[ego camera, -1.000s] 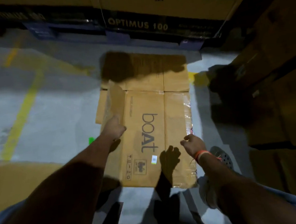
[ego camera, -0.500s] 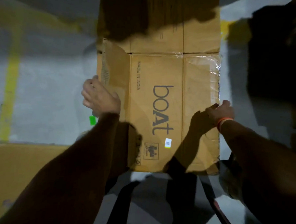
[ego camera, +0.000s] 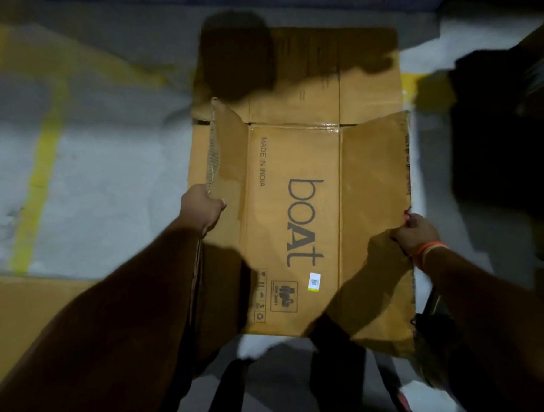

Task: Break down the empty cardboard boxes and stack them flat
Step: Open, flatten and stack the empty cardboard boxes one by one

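Flattened "boAt" cardboard box (ego camera: 297, 223) on concrete floor (ego camera: 105, 183), left hand (ego camera: 203, 208) gripping raised left flap edge, right hand (ego camera: 415, 234) pinching raised right flap edge, another flattened box (ego camera: 336, 76) beneath, at far side.

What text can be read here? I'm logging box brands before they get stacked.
"boAt": large print on the cardboard box middle panel.
"MADE IN INDIA": small print on the same panel.
White sticker: code, too small to read.
Handling-symbol prints: too blurred to read.
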